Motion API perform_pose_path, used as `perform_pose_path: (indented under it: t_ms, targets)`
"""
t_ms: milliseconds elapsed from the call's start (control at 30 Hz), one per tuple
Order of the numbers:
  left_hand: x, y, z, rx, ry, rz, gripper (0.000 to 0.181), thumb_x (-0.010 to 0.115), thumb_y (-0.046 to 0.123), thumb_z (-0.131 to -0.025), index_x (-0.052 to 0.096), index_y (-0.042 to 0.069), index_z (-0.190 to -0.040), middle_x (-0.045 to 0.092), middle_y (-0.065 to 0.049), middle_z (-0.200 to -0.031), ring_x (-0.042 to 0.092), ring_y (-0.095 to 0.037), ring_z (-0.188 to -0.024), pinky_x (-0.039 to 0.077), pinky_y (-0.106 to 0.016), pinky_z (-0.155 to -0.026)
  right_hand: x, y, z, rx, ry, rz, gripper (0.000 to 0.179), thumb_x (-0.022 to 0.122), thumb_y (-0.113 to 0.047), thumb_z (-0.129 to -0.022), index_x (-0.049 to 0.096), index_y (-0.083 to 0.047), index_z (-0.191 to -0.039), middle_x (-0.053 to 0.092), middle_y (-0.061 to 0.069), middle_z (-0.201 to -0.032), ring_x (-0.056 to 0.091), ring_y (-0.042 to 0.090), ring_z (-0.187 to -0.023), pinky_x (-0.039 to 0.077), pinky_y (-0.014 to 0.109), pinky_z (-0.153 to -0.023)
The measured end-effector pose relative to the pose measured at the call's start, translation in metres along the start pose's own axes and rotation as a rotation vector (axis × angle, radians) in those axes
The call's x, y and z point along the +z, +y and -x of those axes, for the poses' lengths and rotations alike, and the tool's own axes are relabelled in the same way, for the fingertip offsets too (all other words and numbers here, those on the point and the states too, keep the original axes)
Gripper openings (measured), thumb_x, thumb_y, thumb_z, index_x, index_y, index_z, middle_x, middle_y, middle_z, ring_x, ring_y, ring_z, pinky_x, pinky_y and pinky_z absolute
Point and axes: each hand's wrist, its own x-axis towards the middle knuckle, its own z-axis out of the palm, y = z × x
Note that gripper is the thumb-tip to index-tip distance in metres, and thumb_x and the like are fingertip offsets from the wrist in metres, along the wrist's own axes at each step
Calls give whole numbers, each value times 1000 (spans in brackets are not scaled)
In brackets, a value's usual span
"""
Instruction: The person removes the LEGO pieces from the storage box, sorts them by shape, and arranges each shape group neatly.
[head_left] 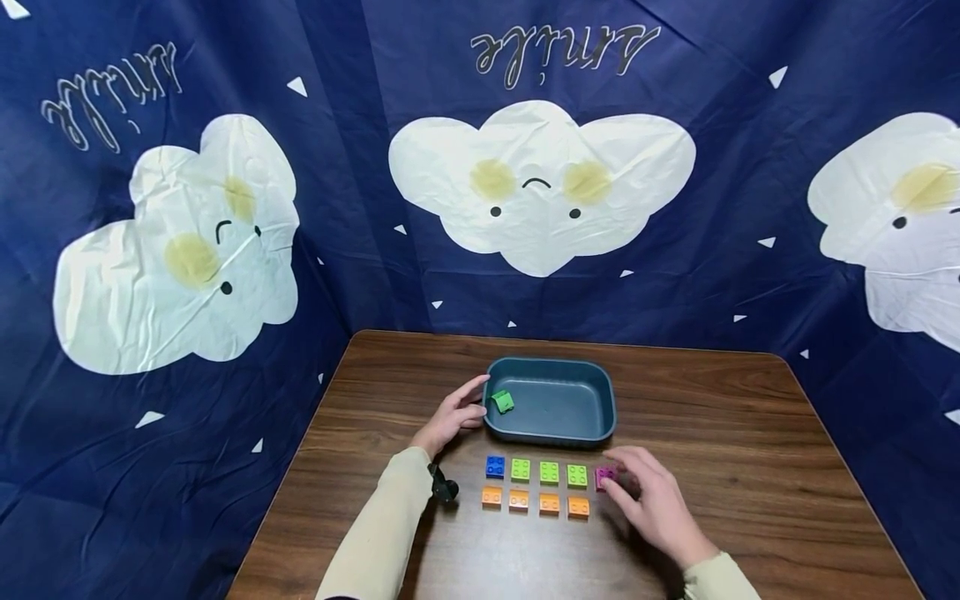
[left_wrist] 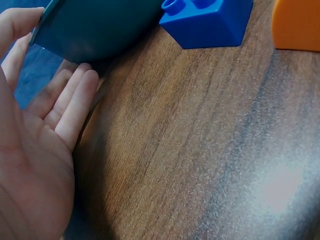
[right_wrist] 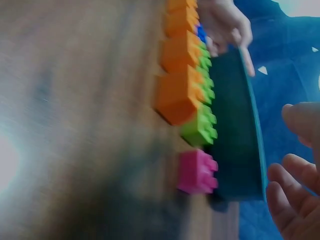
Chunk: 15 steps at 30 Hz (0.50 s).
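Note:
At the left end of a dark teal bin (head_left: 555, 438), my left hand (head_left: 452, 418) touches the rim and wall with its fingers extended. My right hand (head_left: 656, 500) hovers by a pink toy brick (right_wrist: 192, 172), with thumb and fingers spread apart. A gap shows between that hand and the brick in the right wrist view. Left of the pink brick, a row holds several lime green bricks (head_left: 549, 472) and a blue brick (head_left: 495, 466). Several orange bricks (head_left: 549, 503) form a second row nearer to me. A green piece (head_left: 502, 402) lies inside the bin, toward its left end.
The wooden table (head_left: 712, 417) extends to both sides of the bin and the brick rows. A dark blue curtain (head_left: 337, 208) printed with white clouds stands behind the table and along its sides. Light glares off the tabletop near its front.

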Motion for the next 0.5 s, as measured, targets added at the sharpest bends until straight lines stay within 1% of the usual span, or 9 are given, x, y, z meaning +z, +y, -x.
perform_pose_path:
  t_ms: [100,233,333,367,500]
  targets:
    - [0,-1,0,-5,2,-2,66,63,7,-101,43,24,-162,46,-20,-160,56,-35,-137,59,-41,-97,-4,5,-15,29,-14,1,44,89,-3,-80,73,-10,-121,70,2,-117,71,20,-94,63,36,-75]
    - [-1,-2,-1,-4,0,3,67,64,7,-101,42,22,-163,44,-20,-162,53,-38,-140,58,-42,-98,-6,11,-34,32,-43,15,42,87,-8,-85,72,-9,-124,69,7,-121,71,22,-99,63,45,-79]
    - [-1,-1,-1,-3,-5,11,67,65,8,-101,43,22,-162,43,-20,-163,50,-37,-142,58,-41,-98,-4,14,-48,17,-79,34,43,86,-14,-88,70,-10,-127,67,8,-125,70,23,-102,62,45,-81]
    - [-1,-1,-1,-4,-6,13,68,65,8,-100,43,23,-162,43,-20,-163,51,-37,-142,58,-41,-97,-3,14,-53,20,-100,35,43,85,-16,-89,70,-10,-129,67,8,-127,69,21,-99,61,43,-80]
    - [-1,0,0,-8,-3,18,68,65,7,-99,44,24,-162,45,-20,-162,54,-34,-138,59,-40,-96,7,13,-74,30,-188,22,46,83,-19,-92,67,-11,-134,65,10,-131,68,24,-108,60,45,-88]
